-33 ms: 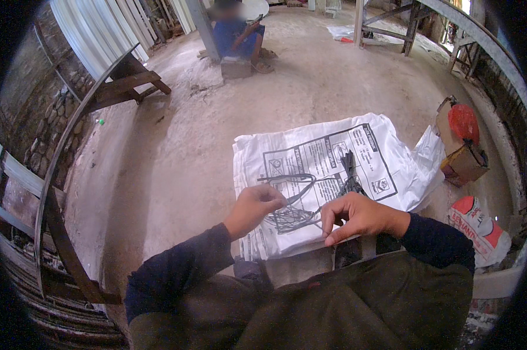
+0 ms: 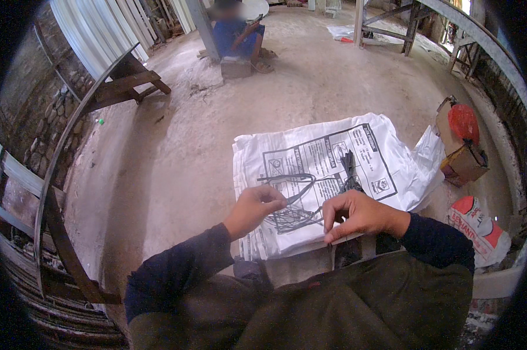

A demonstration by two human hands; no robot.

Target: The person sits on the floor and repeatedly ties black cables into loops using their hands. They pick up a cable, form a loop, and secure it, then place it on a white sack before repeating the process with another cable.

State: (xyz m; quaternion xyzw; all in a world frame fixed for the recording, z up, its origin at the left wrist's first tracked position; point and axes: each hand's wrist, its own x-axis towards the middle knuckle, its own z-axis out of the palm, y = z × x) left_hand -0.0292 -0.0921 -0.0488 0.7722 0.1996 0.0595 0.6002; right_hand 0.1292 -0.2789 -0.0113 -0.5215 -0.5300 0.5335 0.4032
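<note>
A white woven sack (image 2: 252,157) with black print lies flat before me. Thin black strips (image 2: 295,219) are strewn in a loose tangle on its near part, under and between my hands. My left hand (image 2: 255,209) is closed in a pinch at a black strip (image 2: 304,189) that loops up and away over the sack. To its right, my right hand (image 2: 360,217) pinches thumb to forefinger at the sack's near edge, with a thin strand showing below the fingertips. Behind the right hand lies a bunch of black strips (image 2: 349,169), partly hidden by it.
At the right stand a cardboard box (image 2: 465,169) with a red plastic bag (image 2: 463,123) on it, and a red-and-white sack (image 2: 479,230). A wooden bench (image 2: 123,87) is at the left. Farther off, a person in blue (image 2: 237,38) sits by a post.
My right fingertips have shifted very slightly, and a thin strand now shows below them. My left hand and the strips on the sack stay practically where they were.
</note>
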